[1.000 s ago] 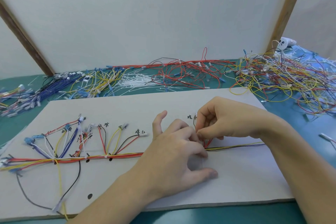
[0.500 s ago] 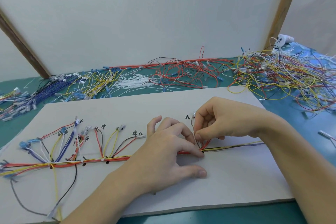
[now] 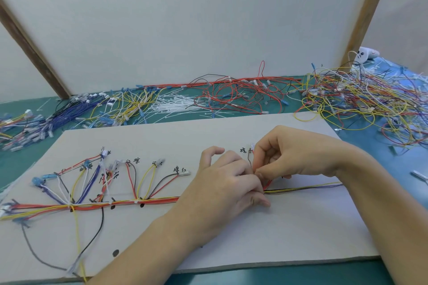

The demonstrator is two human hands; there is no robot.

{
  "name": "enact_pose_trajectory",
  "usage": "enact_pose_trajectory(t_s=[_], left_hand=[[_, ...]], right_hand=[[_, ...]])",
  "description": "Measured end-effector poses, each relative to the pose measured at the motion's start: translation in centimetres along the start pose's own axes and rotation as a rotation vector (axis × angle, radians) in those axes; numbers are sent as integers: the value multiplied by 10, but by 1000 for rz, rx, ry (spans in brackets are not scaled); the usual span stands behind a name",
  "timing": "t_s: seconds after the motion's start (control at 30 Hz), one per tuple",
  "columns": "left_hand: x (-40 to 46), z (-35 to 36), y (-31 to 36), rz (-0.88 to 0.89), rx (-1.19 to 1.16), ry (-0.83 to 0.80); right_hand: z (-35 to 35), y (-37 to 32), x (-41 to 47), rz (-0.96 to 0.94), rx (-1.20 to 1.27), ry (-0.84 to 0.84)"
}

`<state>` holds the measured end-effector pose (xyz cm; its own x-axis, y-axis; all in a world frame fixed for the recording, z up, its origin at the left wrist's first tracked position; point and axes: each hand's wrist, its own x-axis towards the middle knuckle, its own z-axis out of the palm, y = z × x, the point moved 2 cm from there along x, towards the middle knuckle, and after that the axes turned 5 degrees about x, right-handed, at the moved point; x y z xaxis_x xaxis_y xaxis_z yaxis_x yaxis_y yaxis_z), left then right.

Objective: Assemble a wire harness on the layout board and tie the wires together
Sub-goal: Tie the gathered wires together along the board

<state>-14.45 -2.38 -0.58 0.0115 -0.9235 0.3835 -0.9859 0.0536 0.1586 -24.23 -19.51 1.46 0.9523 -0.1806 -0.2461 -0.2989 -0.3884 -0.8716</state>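
On the layout board (image 3: 231,245) the wire bundle (image 3: 143,202) runs left to right, and not much has shifted in the last second. The left hand (image 3: 222,183) has slid slightly left, fingers curled onto the trunk, while the right hand (image 3: 289,157) still pinches the red branch wire (image 3: 267,184). Looks like they're still fiddling with this tie point. Spare zip ties (image 3: 176,105) wait on the worktop (image 3: 393,173).

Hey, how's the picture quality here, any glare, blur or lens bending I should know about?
Head view: soft, even light, no glare, only a faint shadow on the layout board under the hands; wide-angle bending bows the board's near edge and tilts the wooden posts; hands and wire harness are fairly sharp, the far wire pile softer.
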Motion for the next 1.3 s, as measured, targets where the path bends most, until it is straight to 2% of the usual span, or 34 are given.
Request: enact_pose_trajectory(t_s=[0.2,0.33,0.47,0.57,0.93,1.3], left_hand=[[0,1,-1,1,13,42],[-2,3,-7,-134,-182,97],[-1,2,-6,-230,-271,204],[-3,3,-7,-338,-421,172],[-5,0,-7,-236,-392,189],[-6,8,-5,-88,-311,149]], right_hand=[[-1,1,0,11,5,-1],[-1,2,0,13,17,-10],[-2,2,1,29,12,-10],[-2,2,1,41,16,-21],[1,-7,1,83,-56,-35],[5,7,-8,-27,151,45]])
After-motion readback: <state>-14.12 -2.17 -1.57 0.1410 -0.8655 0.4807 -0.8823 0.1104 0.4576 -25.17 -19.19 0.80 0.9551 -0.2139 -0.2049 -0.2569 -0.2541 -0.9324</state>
